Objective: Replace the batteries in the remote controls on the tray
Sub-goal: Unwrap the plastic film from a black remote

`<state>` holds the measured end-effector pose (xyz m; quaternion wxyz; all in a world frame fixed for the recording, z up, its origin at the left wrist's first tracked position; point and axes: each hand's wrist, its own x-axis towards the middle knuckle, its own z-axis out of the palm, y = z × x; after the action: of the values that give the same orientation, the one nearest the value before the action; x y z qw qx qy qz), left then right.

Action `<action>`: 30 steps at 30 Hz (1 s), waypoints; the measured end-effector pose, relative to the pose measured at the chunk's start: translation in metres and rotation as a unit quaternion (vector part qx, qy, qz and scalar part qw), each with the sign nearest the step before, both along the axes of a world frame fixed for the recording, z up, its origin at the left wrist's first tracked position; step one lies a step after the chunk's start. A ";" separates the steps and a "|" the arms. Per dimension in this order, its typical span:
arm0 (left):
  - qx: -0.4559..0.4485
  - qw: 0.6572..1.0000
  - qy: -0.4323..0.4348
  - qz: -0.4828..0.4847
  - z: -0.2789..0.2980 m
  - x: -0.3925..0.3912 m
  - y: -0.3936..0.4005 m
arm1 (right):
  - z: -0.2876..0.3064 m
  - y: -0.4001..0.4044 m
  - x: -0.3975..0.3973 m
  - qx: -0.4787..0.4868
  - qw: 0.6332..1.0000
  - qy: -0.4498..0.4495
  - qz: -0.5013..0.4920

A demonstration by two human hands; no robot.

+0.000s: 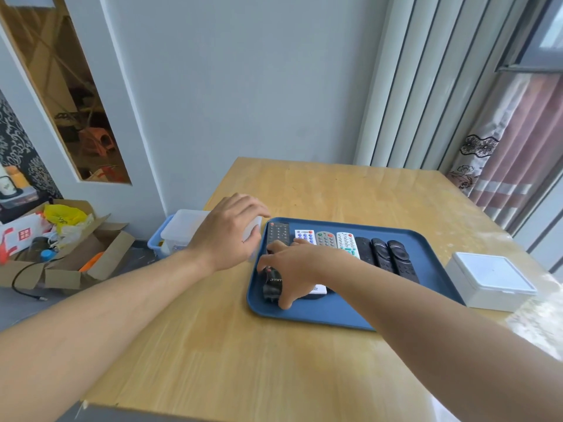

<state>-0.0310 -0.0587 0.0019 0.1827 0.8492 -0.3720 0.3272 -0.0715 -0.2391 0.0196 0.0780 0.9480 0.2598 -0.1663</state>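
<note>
On the bench [213, 345], the blue tray [335, 315] sat toward my right, carrying a row of seven remotes [345, 243] side by side along its far half. My right hand [297, 269] lay across the tray's left end, fingers curled round the black remote [272, 284] nearest that edge, thumb at its near tip; I judged the grip was just closing for a lift. My left hand [230, 233] was on a white box [254, 236] just beside the tray's left rim, fingers bent over its top; how firmly it held, I could not tell.

The risk I saw: the black remote lay touching its white neighbour [304, 236], so a careless lift could drag that one out of line, or knock the tray against the white box. A second white box [490, 280] stood close off the tray's right rim, near the bench edge, and could be pushed off if the tray slid.

Open room lay on the near bench, in front of the tray, and beyond it toward the wall. The left edge dropped to floor clutter: a tub [179, 229] and cardboard boxes [82, 257].
</note>
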 end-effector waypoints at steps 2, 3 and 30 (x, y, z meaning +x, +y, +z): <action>-0.015 1.000 0.001 0.009 0.002 0.000 -0.003 | -0.001 -0.001 -0.001 0.021 1.000 -0.013 -0.001; -0.025 1.000 0.002 0.012 0.004 0.000 -0.005 | -0.002 -0.003 -0.002 0.042 0.999 -0.021 -0.002; -0.434 0.816 0.378 0.055 0.021 -0.010 -0.094 | -0.005 -0.058 -0.014 0.729 0.628 -0.088 -0.257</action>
<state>-0.0409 -0.1527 0.0230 0.6406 0.7574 -0.0461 0.1177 -0.0851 -0.2971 0.0146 -0.6626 0.7334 0.0341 0.1482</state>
